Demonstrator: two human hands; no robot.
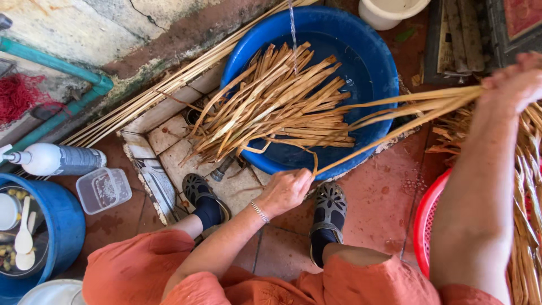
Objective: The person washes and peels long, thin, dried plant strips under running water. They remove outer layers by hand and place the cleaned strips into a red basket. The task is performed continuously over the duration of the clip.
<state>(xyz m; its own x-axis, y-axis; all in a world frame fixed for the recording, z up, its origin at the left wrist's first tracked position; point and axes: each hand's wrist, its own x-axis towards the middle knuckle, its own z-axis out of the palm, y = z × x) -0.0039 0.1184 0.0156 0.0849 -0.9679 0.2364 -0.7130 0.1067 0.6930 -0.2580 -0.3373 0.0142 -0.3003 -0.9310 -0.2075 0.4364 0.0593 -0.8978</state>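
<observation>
Our left hand (285,191) pinches one dried leaf strip (361,152) at the near rim of the blue basin (370,62); our right hand (511,85) grips the strip bundle (418,104) at right

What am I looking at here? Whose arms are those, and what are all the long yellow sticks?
The camera sits on a person's head and looks down, so you see their own arms, orange clothes and sandals. The yellow sticks are dried strips of leaf or reed. A heap of them lies across a blue tub, and a thin stream of water falls into it. The left hand pinches the end of one strip. The right hand grips a bundle stretched over the tub. More strips lie in a red basket at the right. The floor is red tile.
</observation>
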